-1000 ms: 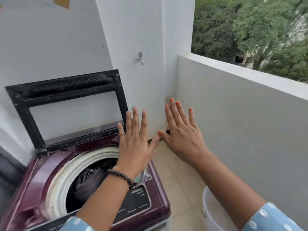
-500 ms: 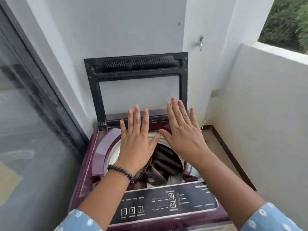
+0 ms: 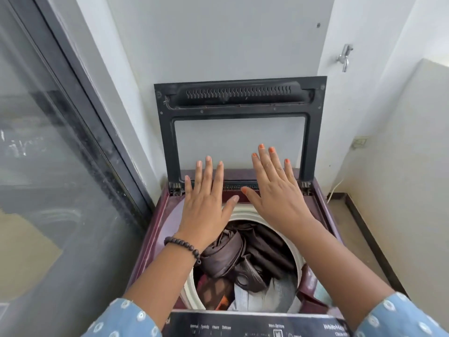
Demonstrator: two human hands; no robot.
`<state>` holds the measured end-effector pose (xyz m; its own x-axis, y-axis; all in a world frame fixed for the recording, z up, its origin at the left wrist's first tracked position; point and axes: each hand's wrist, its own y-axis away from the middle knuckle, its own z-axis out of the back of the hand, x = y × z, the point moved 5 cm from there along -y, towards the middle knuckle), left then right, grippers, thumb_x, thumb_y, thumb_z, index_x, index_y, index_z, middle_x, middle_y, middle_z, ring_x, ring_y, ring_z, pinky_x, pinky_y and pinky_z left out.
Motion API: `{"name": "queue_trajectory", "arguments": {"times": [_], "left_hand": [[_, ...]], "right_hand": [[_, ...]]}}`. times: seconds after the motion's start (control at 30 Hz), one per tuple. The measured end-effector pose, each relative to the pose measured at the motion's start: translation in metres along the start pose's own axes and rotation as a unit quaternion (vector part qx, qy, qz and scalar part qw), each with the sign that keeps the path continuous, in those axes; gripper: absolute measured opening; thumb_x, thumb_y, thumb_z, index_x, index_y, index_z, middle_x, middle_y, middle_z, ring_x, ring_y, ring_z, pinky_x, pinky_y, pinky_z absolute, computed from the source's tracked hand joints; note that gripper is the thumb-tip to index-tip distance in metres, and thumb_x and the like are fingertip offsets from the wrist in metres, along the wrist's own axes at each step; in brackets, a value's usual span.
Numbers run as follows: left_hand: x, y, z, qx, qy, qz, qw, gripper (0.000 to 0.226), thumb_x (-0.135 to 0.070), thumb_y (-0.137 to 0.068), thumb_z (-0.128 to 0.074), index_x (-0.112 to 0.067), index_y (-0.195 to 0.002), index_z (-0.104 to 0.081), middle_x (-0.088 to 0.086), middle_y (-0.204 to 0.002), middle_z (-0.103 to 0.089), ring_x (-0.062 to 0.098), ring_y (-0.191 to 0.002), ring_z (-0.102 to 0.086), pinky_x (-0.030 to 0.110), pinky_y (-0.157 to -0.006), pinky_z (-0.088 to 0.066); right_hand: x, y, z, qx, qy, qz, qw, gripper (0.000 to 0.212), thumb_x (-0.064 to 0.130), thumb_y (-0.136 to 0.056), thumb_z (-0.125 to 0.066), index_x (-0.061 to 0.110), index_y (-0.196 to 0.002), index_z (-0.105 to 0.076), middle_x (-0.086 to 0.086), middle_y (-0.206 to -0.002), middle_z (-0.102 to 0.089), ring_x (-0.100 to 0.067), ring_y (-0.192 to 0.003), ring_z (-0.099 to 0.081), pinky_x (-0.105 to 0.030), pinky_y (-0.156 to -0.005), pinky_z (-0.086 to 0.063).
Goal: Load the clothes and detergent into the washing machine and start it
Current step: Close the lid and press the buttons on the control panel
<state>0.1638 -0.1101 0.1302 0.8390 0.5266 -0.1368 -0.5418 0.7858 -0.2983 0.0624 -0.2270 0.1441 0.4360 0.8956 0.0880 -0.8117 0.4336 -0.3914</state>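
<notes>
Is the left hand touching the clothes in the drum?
Apart. The head view shows the left hand flat and open, raised above the drum rim, with the clothes lying lower inside.

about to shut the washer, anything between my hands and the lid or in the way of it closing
Nothing visible. Both the left hand and right hand hover open in front of the upright lid, and the clothes lie inside the drum.

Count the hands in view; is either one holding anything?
2. The left hand and right hand are both spread flat, holding nothing, above the open washing machine drum.
</notes>
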Motion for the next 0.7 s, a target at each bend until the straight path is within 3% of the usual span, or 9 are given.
{"name": "queue_trajectory", "arguments": {"times": [0.2,0.7], "left_hand": [[0.006,-0.075,0.005,-0.017,0.013,0.0,1.0,0.076,-0.052,-0.1,-0.033,-0.02,-0.154,0.01,0.004,-0.161,0.021,0.016,-0.143,0.028,0.044,-0.119,0.011],[0.022,-0.24,0.029,-0.038,-0.086,-0.044,0.995,0.075,-0.047,-0.101,-0.038,-0.014,-0.155,0.003,0.005,-0.164,0.008,0.022,-0.151,0.01,0.05,-0.12,0.003]], "right_hand": [[-0.02,-0.079,-0.001,0.009,-0.02,0.018,1.0,0.072,0.049,-0.101,-0.031,0.009,-0.155,-0.006,-0.007,-0.163,0.004,-0.023,-0.15,0.011,-0.046,-0.122,0.0],[-0.066,-0.23,0.007,-0.034,0.064,0.017,0.997,0.071,0.046,-0.101,-0.033,0.005,-0.153,-0.009,-0.01,-0.163,-0.007,-0.024,-0.151,-0.001,-0.05,-0.121,-0.001]]}}
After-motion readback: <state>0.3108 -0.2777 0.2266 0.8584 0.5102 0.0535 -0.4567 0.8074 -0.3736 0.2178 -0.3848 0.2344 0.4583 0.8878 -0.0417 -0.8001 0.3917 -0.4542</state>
